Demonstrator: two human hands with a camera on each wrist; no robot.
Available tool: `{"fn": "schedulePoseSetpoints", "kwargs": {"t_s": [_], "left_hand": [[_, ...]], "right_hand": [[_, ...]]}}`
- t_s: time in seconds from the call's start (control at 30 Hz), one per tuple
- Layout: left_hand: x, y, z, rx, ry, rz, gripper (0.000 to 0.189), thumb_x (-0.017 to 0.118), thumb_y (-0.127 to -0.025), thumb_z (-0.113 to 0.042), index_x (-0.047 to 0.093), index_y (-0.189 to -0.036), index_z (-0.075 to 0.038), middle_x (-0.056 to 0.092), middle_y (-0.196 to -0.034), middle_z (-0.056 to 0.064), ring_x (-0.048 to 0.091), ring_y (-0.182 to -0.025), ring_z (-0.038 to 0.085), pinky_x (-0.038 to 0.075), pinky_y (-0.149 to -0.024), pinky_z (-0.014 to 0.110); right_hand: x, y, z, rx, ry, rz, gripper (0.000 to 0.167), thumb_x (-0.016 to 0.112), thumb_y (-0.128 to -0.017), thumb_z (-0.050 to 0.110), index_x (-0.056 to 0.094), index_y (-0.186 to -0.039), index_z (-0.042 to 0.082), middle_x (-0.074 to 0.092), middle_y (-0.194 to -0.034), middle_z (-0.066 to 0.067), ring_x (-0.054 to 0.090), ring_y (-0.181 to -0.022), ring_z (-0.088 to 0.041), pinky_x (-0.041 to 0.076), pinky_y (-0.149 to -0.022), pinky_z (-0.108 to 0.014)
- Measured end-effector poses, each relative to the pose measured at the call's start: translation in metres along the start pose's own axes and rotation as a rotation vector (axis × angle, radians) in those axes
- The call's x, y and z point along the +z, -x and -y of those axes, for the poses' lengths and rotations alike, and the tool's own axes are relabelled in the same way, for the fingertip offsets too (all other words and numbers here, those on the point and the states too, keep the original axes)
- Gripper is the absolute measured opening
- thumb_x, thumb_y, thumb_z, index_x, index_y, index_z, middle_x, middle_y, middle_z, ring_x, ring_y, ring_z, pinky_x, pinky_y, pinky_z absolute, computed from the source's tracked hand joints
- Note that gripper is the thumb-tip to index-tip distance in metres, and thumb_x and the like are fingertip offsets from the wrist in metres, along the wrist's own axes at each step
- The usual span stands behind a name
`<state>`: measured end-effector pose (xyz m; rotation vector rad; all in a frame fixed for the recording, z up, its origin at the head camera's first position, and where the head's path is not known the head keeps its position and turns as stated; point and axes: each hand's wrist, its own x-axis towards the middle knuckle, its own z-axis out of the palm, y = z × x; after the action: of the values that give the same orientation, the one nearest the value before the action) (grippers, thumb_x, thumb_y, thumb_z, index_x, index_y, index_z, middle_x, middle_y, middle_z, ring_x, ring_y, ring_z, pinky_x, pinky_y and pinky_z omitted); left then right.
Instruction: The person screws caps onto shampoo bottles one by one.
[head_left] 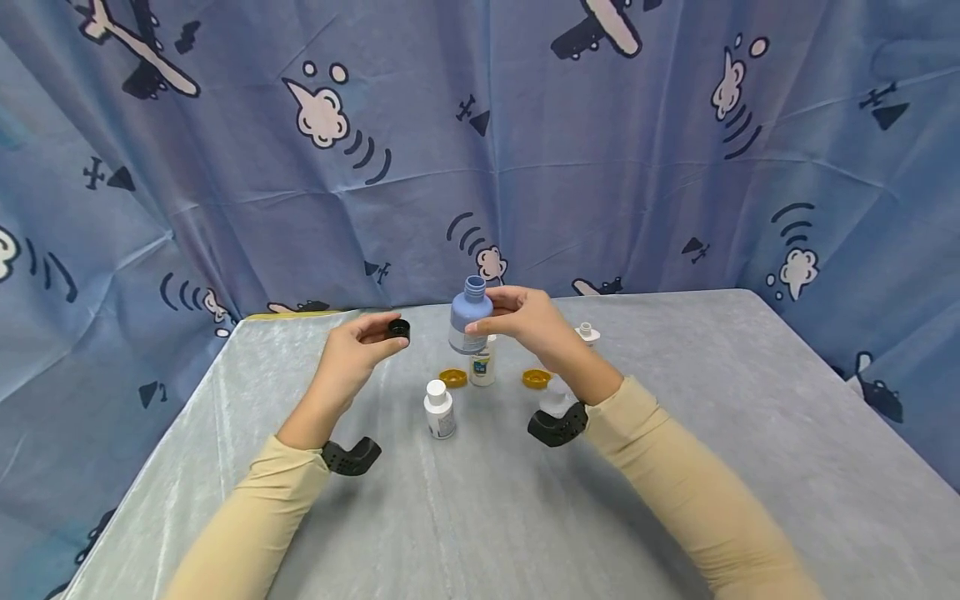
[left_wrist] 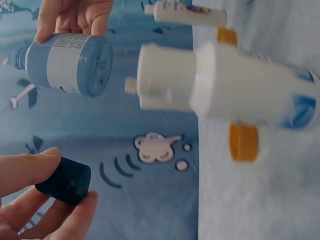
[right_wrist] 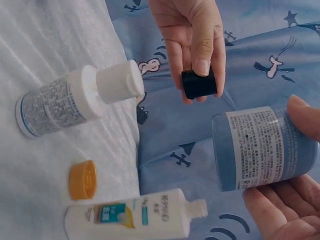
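Note:
My left hand (head_left: 351, 354) pinches a black screw cap (head_left: 399, 332) between thumb and fingers, its open side toward the head camera. In my right hand (head_left: 525, 321) is a blue bottle (head_left: 471, 312), held above the table with its threaded neck bare. Thumb and fingers grip the bottle by its sides, over the white label seen in the right wrist view (right_wrist: 257, 147). Cap and bottle are apart, the cap to the left. Below them a white bottle with a white cap (head_left: 438, 410) stands upright on the table.
Behind the blue bottle stands a white bottle with a coloured label (head_left: 482, 367), uncapped in the right wrist view. Two orange caps (head_left: 453, 378) lie on the grey cloth-covered table (head_left: 450, 517). Another white open-necked bottle (head_left: 587, 333) is partly behind the right arm. A patterned blue curtain (head_left: 420, 125) hangs behind.

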<state>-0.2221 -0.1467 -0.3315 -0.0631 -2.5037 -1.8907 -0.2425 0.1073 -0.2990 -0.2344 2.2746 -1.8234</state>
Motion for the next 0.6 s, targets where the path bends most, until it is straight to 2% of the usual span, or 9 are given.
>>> {"fn": "schedulePoseSetpoints", "kwargs": {"t_s": [0.3,0.6], "left_hand": [[0.025,0.006,-0.016,0.049,0.071,0.038,0.048,0.073,-0.088,-0.004,0.059,-0.134,-0.002,0.062,-0.132,0.019,0.062,-0.12,0.022,0.054,-0.094,0.021],[0.047,0.012,-0.017,0.075,0.167,0.07,0.042,0.074,-0.084,0.003,0.061,-0.125,0.005,0.067,-0.123,0.023,0.067,-0.102,0.01,0.056,-0.088,0.019]], "right_hand": [[-0.023,0.023,-0.005,0.004,0.036,0.003,0.066,0.079,-0.084,0.012,0.051,-0.143,0.005,0.058,-0.143,-0.013,0.056,-0.132,-0.028,0.04,-0.116,-0.045],[-0.038,0.041,-0.015,-0.041,0.042,0.012,0.063,0.078,-0.083,0.008,0.053,-0.14,0.002,0.059,-0.14,-0.017,0.06,-0.127,-0.028,0.048,-0.108,-0.042]]}}
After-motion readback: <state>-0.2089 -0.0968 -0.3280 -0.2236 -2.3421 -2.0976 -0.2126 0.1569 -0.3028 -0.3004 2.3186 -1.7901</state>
